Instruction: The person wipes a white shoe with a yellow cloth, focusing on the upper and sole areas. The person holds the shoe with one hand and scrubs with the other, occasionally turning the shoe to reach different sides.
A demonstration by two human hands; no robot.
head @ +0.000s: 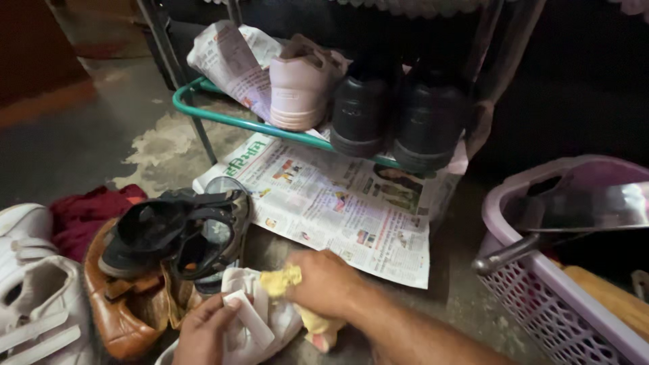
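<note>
My left hand (203, 331) grips a white shoe (253, 324) by its strap, low in the head view. My right hand (324, 280) is closed on a yellow cloth (284, 278) and presses it against the top of that shoe. More of the yellow cloth hangs below my right wrist. Both hands are just in front of a spread newspaper (338, 203) on the floor.
Black sandals (182, 233) lie on brown leather shoes (122, 311), beside white shoes (34, 290) and a red cloth (88, 209). A green-railed shoe rack (236, 120) holds a pink shoe (301, 84) and two black shoes (395, 111). A pink plastic basket (541, 297) stands at right.
</note>
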